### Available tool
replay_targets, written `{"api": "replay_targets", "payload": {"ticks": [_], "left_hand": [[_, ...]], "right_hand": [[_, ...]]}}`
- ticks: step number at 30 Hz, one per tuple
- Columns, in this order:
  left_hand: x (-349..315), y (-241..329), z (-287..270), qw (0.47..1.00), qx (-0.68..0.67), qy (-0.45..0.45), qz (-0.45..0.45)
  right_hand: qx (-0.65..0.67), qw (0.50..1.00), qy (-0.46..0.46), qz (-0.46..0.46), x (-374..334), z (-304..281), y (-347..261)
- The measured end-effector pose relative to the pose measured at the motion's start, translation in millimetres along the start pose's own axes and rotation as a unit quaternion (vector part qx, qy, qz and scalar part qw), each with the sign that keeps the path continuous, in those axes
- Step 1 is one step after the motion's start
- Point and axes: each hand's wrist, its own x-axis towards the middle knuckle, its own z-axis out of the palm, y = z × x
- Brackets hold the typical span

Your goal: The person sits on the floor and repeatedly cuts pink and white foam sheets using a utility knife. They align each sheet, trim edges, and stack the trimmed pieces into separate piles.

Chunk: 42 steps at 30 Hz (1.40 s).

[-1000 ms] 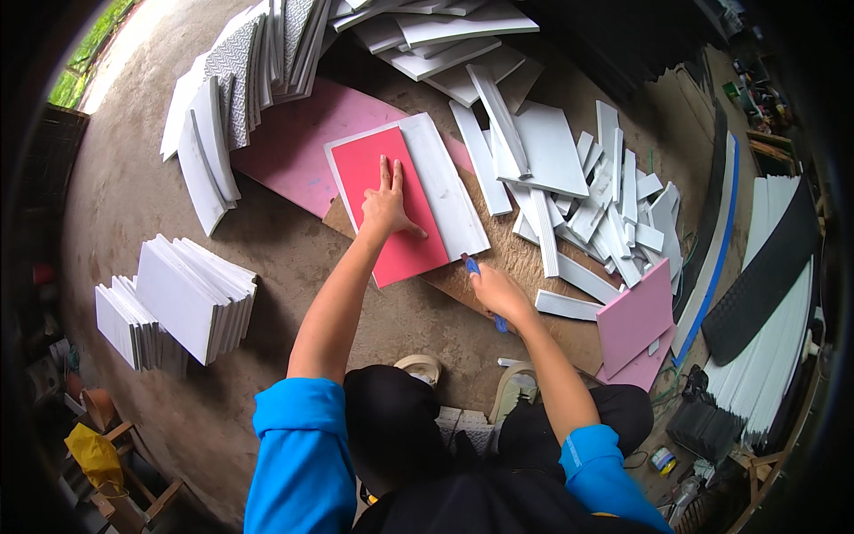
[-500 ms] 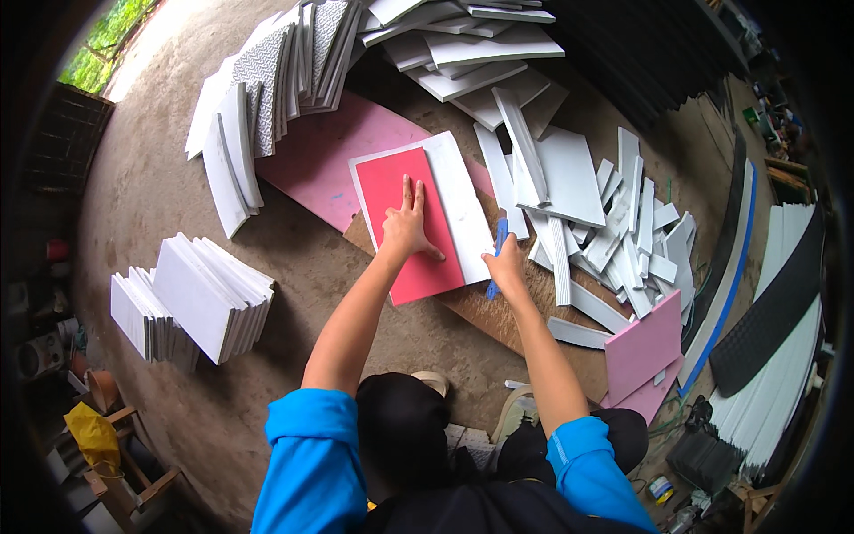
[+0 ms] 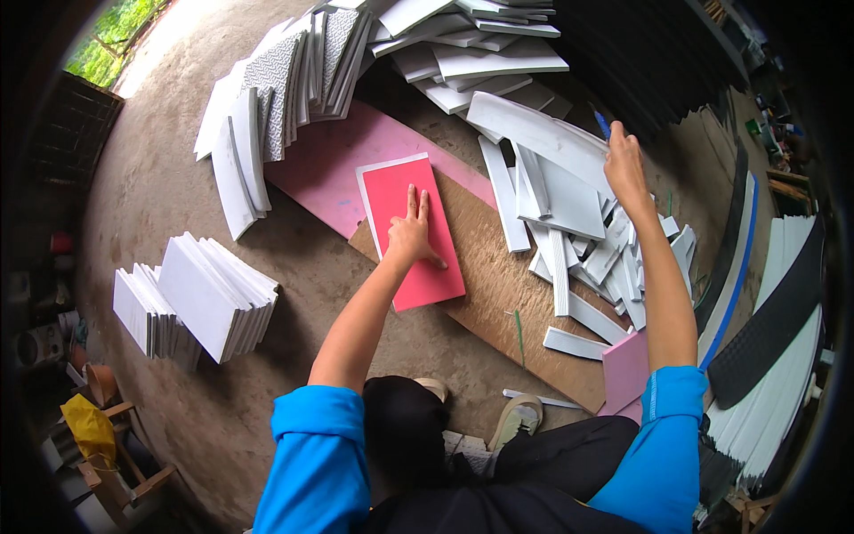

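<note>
Red board (image 3: 387, 200) flat beneath the left hand (image 3: 409, 238), long axis running away from the body with a slight lean to the left, one short end toward the knees, the other toward the far boards. Beneath it, a white sheet (image 3: 391, 163), visible as a thin pale margin along the left and far edges. Left grip wide: palm down, two fingers stretched toward the far end, thumb out toward the right long edge. Right hand (image 3: 625, 165) well apart, raised at the upper right, grip narrow, curled round a blue cutter (image 3: 602, 125), tip pointing away and slightly left. Close by, a long white offcut (image 3: 525, 129) aslant above the scrap pile (image 3: 614, 249); impossible to tell whether touching the right hand.

Underneath the red board, a brown board (image 3: 489, 240) set diagonally from upper left to lower right, overlapping a pink panel (image 3: 320, 178). Near left corner of the red board past the brown board's edge, over the concrete floor (image 3: 222, 427); near right corner within that edge. To the right, a band of bare wood grain as room for moving, bounded by white scraps. To the left, a broad stretch of concrete as far as a white stack (image 3: 200, 298) standing on edge; beyond, a fanned row of white boards (image 3: 276, 89) near the pink panel.
</note>
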Motion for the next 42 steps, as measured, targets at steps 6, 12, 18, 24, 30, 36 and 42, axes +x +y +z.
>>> {"api": "replay_targets", "payload": {"ticks": [6,12,18,24,30,36,42], "left_hand": [[-2,-3,-1,1.000,-0.018,0.000,-0.002],[-11,-16,11,0.994,-0.054,0.081,0.038],[-21,-25,27,0.979,-0.090,0.166,0.078],[-50,-21,58,0.918,-0.246,0.307,0.050],[-87,-22,98,0.738,-0.548,0.336,-0.205],[-83,-28,81,0.749,-0.572,0.208,-0.262],[-88,-33,69,0.728,-0.629,0.213,-0.172]], "right_hand": [[0.014,0.987,-0.017,0.162,-40,-4,70],[0.131,0.983,-0.015,0.131,-114,74,-60],[0.342,0.894,-0.173,0.230,-150,150,-197],[0.291,0.905,-0.185,0.248,-157,178,-200],[0.283,0.894,-0.225,0.263,-143,176,-203],[0.260,0.902,-0.218,0.266,-142,177,-198],[0.329,0.866,-0.260,0.272,-133,150,-183]]}}
